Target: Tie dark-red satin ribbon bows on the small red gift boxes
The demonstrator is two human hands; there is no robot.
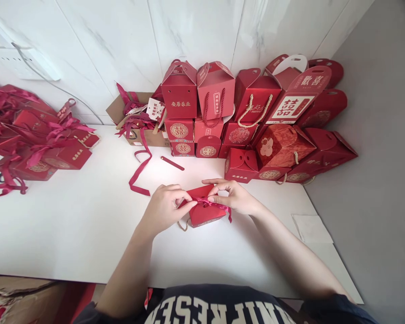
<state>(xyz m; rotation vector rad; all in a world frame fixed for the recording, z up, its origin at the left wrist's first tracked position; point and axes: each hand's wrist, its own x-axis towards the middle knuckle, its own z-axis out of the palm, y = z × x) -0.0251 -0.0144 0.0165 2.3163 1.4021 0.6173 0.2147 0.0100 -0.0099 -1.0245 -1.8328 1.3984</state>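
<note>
A small red gift box (pixel 207 215) stands on the white table in front of me, with a gold cord handle (pixel 183 226) showing at its left side. Across its top runs a magenta ribbon (pixel 204 201), gathered at the middle. My left hand (pixel 168 204) pinches the ribbon from the left between thumb and forefinger. From the other side, my right hand (pixel 231 195) pinches it too, its other fingers over the box's far edge. One ribbon end hangs down at the box's right. Whether the ribbon is knotted cannot be made out under the fingers.
Red gift boxes (pixel 216 90) are stacked against the wall. An open cardboard carton (pixel 145 137) holds ribbons and tags. A loose ribbon (pixel 140 177) and a red strip (pixel 172 163) lie on the table (pixel 97 225). Ribbon-tied boxes (pixel 67 155) are piled at left.
</note>
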